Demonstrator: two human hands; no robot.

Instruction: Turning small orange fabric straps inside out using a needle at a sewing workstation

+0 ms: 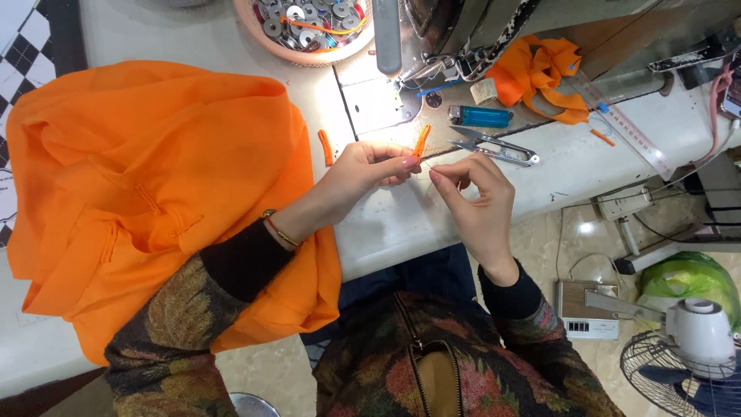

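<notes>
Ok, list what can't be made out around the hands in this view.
- Thread or needle between left hand and right hand: too thin to see.
- Orange strip: lower end hidden by left fingers.
- Sewing machine: cut off by the top edge.
- Orange cloth: partly under the left sleeve.

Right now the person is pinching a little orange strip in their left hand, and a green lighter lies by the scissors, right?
Not quite. The lighter is blue, not green, as the head view shows. The left hand does pinch the little orange strip, and the lighter lies by the scissors.
</notes>
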